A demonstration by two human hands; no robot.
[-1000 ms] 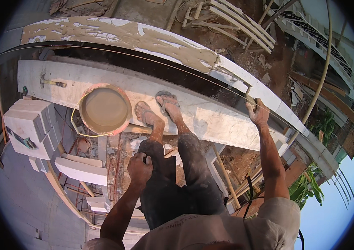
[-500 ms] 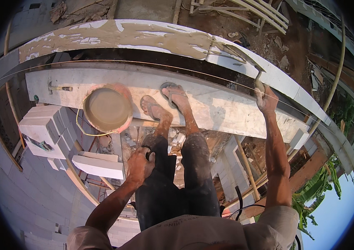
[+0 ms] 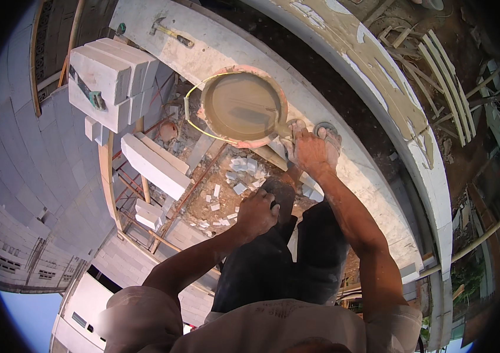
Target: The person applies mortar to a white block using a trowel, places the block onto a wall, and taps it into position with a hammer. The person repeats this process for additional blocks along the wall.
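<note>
My right hand [image 3: 311, 152] is closed round the handle of a mortar-coated trowel [image 3: 283, 129]. The trowel reaches over the near right rim of a round pinkish bucket [image 3: 284, 97], its blade mostly hidden in the wet grey mortar [image 3: 235, 97]. The bucket has a yellow-sleeved wire handle [image 3: 187, 112] hanging at its left. My left hand [image 3: 257, 213] rests at my knee with curled fingers; a small dark patch shows by the thumb, and whatever lies inside the grip is hidden.
My sandalled feet stand on a pale plank [image 3: 361, 170]. A hammer [image 3: 171, 33] lies at its far end. White blocks [image 3: 100, 82] are stacked left, with a green-handled tool [image 3: 94, 97] on top. Right of the plank curves a mortar-smeared wall [image 3: 373, 70]. Rubble [image 3: 241, 176] lies below.
My right hand with the trowel has come from the wall at the far right to the bucket. The view has turned and shifted left. My left hand stays at the knee.
</note>
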